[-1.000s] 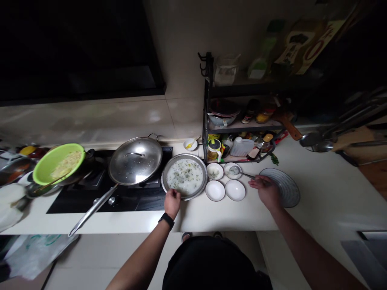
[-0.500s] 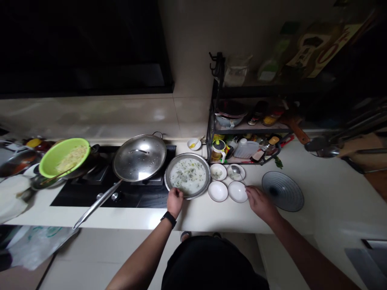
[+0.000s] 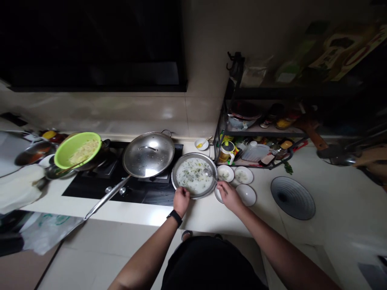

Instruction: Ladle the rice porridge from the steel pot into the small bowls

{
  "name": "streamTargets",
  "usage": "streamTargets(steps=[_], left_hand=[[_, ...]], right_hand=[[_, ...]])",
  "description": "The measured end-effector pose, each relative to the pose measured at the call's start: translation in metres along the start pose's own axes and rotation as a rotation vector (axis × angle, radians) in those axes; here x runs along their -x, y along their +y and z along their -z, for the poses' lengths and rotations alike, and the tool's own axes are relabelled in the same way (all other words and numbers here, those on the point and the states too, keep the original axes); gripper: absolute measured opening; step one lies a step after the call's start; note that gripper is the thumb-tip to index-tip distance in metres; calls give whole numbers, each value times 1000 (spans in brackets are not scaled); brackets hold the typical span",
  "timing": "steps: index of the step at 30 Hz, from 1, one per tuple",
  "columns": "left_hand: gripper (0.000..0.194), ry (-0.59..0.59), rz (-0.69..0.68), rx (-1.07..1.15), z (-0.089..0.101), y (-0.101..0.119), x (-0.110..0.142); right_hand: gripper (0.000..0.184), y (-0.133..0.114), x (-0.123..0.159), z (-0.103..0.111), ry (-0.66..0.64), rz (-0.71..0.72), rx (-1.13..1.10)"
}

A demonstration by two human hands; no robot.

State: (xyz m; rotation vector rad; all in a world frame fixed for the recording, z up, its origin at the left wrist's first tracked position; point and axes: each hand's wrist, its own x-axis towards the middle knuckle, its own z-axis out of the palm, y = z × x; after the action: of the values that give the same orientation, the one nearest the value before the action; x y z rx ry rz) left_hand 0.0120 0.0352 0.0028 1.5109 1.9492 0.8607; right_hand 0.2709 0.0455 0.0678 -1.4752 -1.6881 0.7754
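Note:
A metal basin (image 3: 174, 183) of milky white liquid with green bits sits at the right end of the stove. My left hand (image 3: 181, 200) is closed on its front rim, fingers curled. Pinched in my right hand (image 3: 230, 196) is a spoon (image 3: 208, 172), its bowl over the liquid at the basin's right side. Beside the basin stand small white bowls. The back left bowl (image 3: 225, 173) and back right bowl (image 3: 243, 175) hold some of the liquid with green bits. The front right bowl (image 3: 246, 195) shows a bare white inside. My right hand partly covers the front left bowl (image 3: 218, 196).
Left of the basin, a lidded pan (image 3: 148, 155) points its long handle over the counter edge. Farther left is a green basin (image 3: 62, 155) of pale shreds. A grey striped bowl (image 3: 293, 197) lies right; a condiment rack (image 3: 231, 92) stands behind.
My right hand has moved left, carrying the spoon from the back right small bowl to the basin. My left hand stays at the basin's rim. The view has shifted slightly.

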Motion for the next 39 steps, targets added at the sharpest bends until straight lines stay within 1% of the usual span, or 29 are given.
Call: streamTargets(steps=[1,3,5,7,9,11,14,18,23,27,33,39], left_hand=[[12,0,3,-2,0,0,0],[13,0,8,-7,0,0,0],[13,-1,9,-11,0,-1,0],[14,-3,8,-15,-1,-1,0],[14,-4,3,-18,-1,-2,0],[13,-2,-1,-17,-1,-3,0],[12,2,-7,-9,-2,-4,0],[11,-2,-8,10,-2,-5,0],[11,-3,-12,-3,-2,-6,-1],[12,15,-20,-10,-2,-5,-2],[11,1,-4,-4,1,-2,-2],[10,5,3,-6,1,1,-2]], right_hand=[[26,2,0,-4,-8,-45,-37],[32,5,1,-10,6,-189,-162],[41,6,1,-12,67,-347,-324],[49,4,-1,-11,138,-463,-470],[51,0,-3,-6,182,-530,-571],[49,-6,-4,1,202,-567,-631],[47,-14,-3,10,217,-589,-692],[49,-20,0,20,237,-574,-734],[52,-21,3,35,274,-566,-770],[52,-19,5,53,326,-568,-806],[53,-3,13,89,452,-540,-830],[51,29,22,121,578,-520,-798]])
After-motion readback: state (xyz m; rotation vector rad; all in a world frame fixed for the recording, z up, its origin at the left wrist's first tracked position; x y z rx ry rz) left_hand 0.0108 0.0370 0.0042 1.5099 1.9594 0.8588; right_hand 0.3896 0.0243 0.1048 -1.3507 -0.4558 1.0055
